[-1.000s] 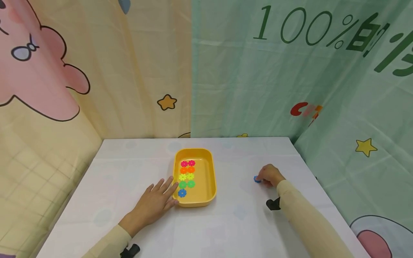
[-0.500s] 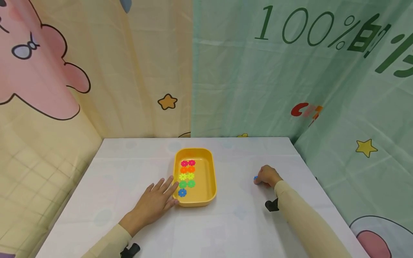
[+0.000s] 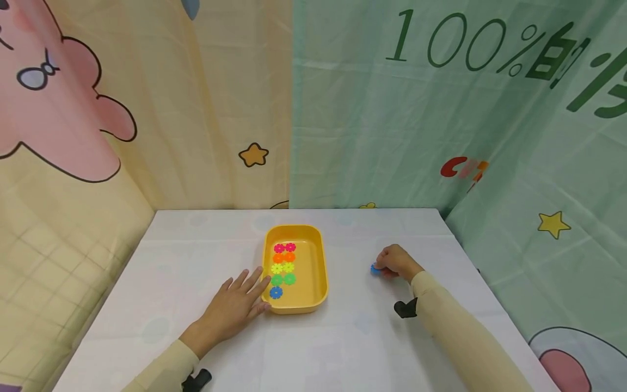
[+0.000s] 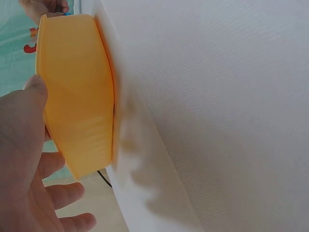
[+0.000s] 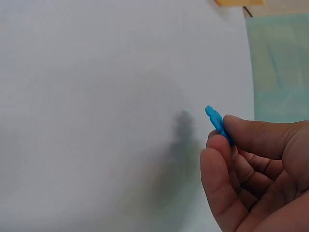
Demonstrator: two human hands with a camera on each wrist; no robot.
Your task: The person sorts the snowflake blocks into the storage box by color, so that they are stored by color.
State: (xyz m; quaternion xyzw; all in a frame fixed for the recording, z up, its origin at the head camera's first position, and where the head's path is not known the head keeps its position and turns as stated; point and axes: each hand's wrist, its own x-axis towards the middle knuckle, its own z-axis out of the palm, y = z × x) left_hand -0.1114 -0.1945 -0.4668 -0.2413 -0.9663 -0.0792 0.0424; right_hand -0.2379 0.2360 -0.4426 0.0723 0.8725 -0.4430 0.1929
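Between thumb and index finger my right hand point(image 3: 399, 262) pinches a small blue flower-shaped piece point(image 5: 218, 124), which is lifted off the table at the right and seen edge-on in the right wrist view. My left hand point(image 3: 231, 311) lies at the left side of a yellow plastic tray point(image 3: 311, 272), its spread fingers touching the rim. Inside the tray, flower pieces stand in coloured pairs: pink point(image 3: 290, 247), orange point(image 3: 289, 257), yellow point(image 3: 288, 267) and green point(image 3: 289, 279). A single blue flower piece point(image 3: 276, 293) lies below the green pair.
The white-covered table point(image 3: 338, 348) stretches between the tray and the right hand. Its far edge meets printed curtains point(image 3: 362, 136) at the back, and more curtain hangs at both sides. Each wrist carries a black camera mount point(image 3: 406, 308).
My right hand has picked up the blue flower piece from the table and moved left and slightly away with it. The left hand and the tray have stayed in place.
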